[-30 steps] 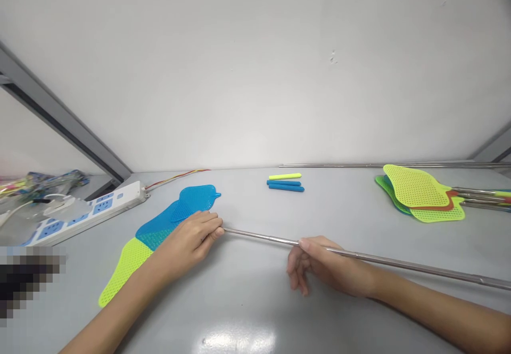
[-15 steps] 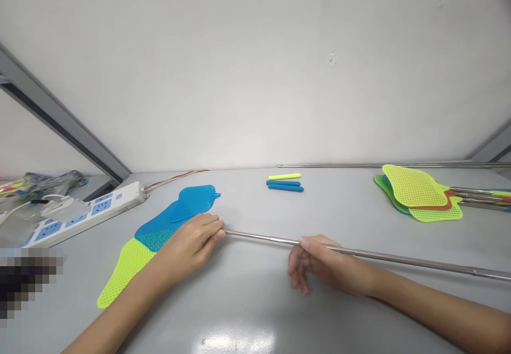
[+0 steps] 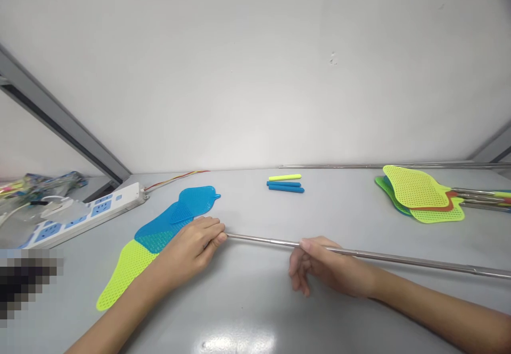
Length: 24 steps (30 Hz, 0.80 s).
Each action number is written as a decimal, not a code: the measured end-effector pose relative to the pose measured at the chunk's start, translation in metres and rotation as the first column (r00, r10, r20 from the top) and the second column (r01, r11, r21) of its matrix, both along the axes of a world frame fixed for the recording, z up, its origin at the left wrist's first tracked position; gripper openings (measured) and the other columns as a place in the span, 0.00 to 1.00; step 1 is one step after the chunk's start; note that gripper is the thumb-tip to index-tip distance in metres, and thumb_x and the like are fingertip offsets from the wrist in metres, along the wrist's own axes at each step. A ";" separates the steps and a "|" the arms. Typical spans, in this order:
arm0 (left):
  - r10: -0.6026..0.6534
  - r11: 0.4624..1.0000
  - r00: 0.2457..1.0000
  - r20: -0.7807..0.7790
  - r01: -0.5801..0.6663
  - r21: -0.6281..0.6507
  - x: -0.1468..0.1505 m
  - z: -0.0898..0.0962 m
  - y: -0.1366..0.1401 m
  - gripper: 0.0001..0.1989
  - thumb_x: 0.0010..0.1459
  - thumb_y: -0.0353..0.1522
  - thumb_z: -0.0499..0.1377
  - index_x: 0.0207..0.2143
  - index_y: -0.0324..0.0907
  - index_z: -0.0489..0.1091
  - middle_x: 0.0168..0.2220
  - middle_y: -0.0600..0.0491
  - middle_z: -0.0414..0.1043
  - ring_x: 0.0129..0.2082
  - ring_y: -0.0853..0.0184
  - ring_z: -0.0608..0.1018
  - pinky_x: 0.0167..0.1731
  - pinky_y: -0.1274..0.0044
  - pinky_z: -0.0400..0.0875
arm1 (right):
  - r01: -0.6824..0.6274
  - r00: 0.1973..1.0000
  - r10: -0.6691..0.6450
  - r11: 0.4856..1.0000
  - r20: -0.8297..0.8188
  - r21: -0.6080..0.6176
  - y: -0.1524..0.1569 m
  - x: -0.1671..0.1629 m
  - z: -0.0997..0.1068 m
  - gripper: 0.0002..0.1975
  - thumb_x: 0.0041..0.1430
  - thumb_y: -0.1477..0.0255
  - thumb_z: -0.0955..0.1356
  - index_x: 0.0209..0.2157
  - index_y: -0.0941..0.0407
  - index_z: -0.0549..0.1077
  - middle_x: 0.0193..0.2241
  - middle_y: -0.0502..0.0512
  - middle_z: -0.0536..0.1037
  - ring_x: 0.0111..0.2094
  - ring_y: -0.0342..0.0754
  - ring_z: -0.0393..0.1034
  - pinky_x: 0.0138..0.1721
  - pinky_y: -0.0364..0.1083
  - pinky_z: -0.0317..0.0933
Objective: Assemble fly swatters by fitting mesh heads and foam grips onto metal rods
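A long silver telescopic rod (image 3: 383, 257) runs from the middle of the table out past the right edge of view. My left hand (image 3: 202, 242) is closed round its thin end, and the fingers hide the tip. Farther along, my right hand (image 3: 323, 266) grips the rod between thumb and fingers, with the lower fingers loosely curled. Just behind and left of my left hand lie overlapping fly swatter heads, a blue one (image 3: 197, 199) at the back and a yellow-green one (image 3: 125, 274) at the front, partly covered by my forearm.
Two blue handle sleeves and a yellow one (image 3: 285, 178) lie near the wall. At right is a pile of fly swatters (image 3: 417, 186) with metal rods. More thin rods (image 3: 359, 166) lie along the wall. A white power strip (image 3: 115, 202) with plugs stands at left.
My left hand has shifted very slightly right and down with the rod's end. The right hand keeps its hold, and the things on the table stay where they were.
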<state>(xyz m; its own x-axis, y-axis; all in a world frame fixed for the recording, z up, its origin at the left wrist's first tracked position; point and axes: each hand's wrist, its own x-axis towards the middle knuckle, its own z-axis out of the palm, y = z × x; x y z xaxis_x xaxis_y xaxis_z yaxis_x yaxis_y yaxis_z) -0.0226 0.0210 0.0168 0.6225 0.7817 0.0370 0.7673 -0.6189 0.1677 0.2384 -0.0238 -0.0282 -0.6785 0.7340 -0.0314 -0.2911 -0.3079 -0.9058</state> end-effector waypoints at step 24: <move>0.029 0.998 0.998 0.049 -0.027 -0.048 0.002 -0.001 0.000 0.15 0.58 0.34 0.40 0.20 0.40 0.53 0.21 0.57 0.56 0.23 0.71 0.63 0.26 0.79 0.56 | 0.023 0.999 -0.024 0.999 -0.028 -0.039 0.001 -0.001 -0.001 0.22 0.59 0.65 0.52 0.28 0.65 0.69 0.23 0.59 0.70 0.24 0.43 0.65 0.27 0.44 0.56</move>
